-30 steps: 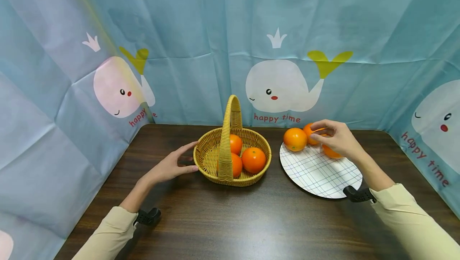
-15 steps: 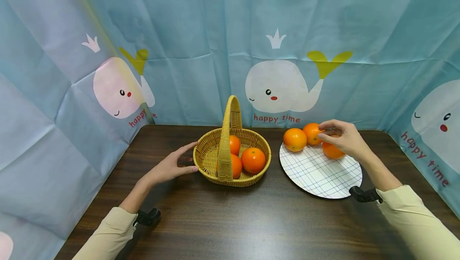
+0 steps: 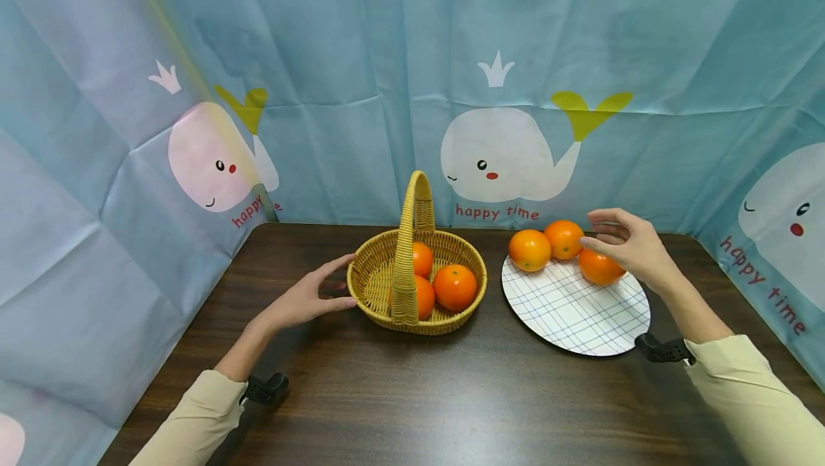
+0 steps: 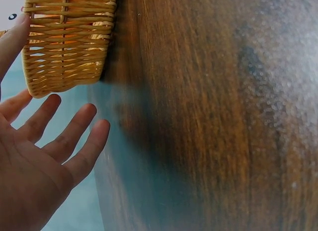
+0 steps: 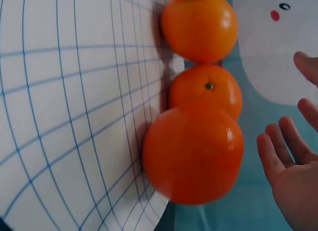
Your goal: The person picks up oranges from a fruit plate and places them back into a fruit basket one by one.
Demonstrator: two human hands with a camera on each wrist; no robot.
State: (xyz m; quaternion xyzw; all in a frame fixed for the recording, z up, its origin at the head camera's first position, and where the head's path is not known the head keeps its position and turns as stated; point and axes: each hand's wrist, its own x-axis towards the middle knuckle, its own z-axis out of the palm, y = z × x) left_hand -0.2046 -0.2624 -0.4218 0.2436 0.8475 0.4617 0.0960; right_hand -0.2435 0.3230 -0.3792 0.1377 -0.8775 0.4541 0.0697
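Note:
In the head view my left hand (image 3: 296, 301) is at the left end of a yellow wicker basket (image 3: 433, 326), its thumb and fingertips right at the rim. The left wrist view shows the fingers of this hand spread and fairly straight beside the woven wall (image 4: 69, 57). Three oranges lie inside, one (image 3: 455, 288) at the right and two partly behind the handle (image 3: 404, 273). My right hand (image 3: 634, 245) hovers with loosely bent fingers and nothing in them, over the right orange (image 3: 599, 267) of three on a plate (image 3: 573, 319).
The white plate has a blue grid pattern and stands right of the basket on a dark wooden table (image 3: 451, 394). Its other oranges (image 3: 530, 250) sit along the back rim. A blue curtain (image 3: 335, 151) with whale prints hangs right behind the table's far edge.
My right hand has drawn back to the right and slightly up, away from the oranges on the plate, uncovering the back and right ones. The left hand and basket have not moved.

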